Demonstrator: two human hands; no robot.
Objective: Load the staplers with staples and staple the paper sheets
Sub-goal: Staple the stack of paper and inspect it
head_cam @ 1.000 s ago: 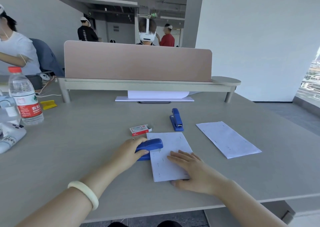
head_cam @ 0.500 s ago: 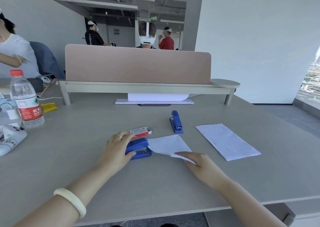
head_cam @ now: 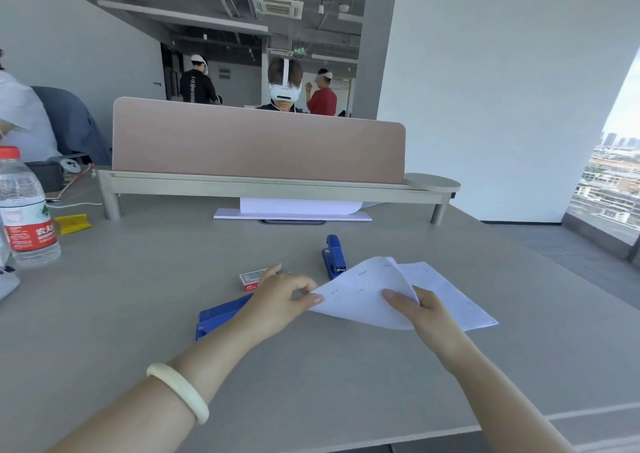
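Head view. Holding a sheet [head_cam: 360, 297] up off the table [head_cam: 311, 383] with both hands, bent into a curve. Pinching its near-left corner with the left hand [head_cam: 280, 297], thumb against curled fingers. Gripping its right side with the right hand [head_cam: 420, 309], thumb on top, fingers hidden beneath. Behind the sheet, flat on the table, more paper [head_cam: 450, 293], partly covered from this angle. Flat on the table by the left wrist, partly hidden by the forearm, a blue stapler [head_cam: 221, 316]. Farther back, just beside the sheet's upper-left edge, a second stapler [head_cam: 334, 257]. Just behind the left hand, a red-and-white box [head_cam: 251, 278]. At far left, upright, a bottle [head_cam: 26, 210]. Round the left wrist, a pale bangle [head_cam: 180, 392].
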